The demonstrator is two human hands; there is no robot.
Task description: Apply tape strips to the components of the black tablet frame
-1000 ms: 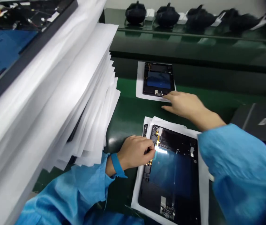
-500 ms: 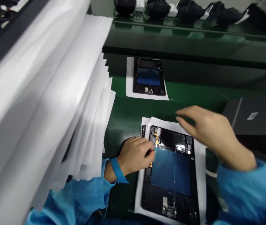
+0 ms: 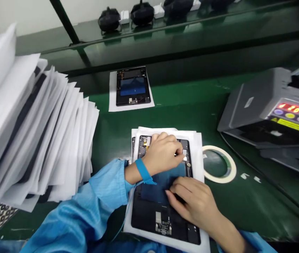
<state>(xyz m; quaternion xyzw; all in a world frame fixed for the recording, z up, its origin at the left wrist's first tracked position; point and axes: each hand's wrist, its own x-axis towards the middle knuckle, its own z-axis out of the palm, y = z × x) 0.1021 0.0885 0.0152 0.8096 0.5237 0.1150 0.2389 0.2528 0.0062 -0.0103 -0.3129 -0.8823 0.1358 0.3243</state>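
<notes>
Green matting is covering the counter [image 3: 181,105] I am looking down on, and to my left a tall, leaning stack of white sheets [image 3: 33,133] with dark panels sandwiched between them is taking up the most room. On the right a grey machine [image 3: 265,105] is showing red lit digits that look like "120", though I am not reading them with certainty, above a row of coloured round buttons and a yellow strip whose print is too small to make out. In front of me the opened tablet [image 3: 162,207] is lying on white paper, back cover off, with a blue film over its middle and bare circuitry at both ends. I am judging it light but stiff and fragile inside, best held by the outer frame, away from the ribbon cables and the board. A second opened tablet [image 3: 133,86] is sitting on its own sheet further back. A roll of tape [image 3: 219,165] is lying flat just right of the near tablet. My left hand [image 3: 165,153] is curling its fingers onto the tablet's upper right, apparently pinching something small and pale, while my right hand [image 3: 191,202] is pressing flat, fingers extended, on the blue film, gripping nothing.
</notes>
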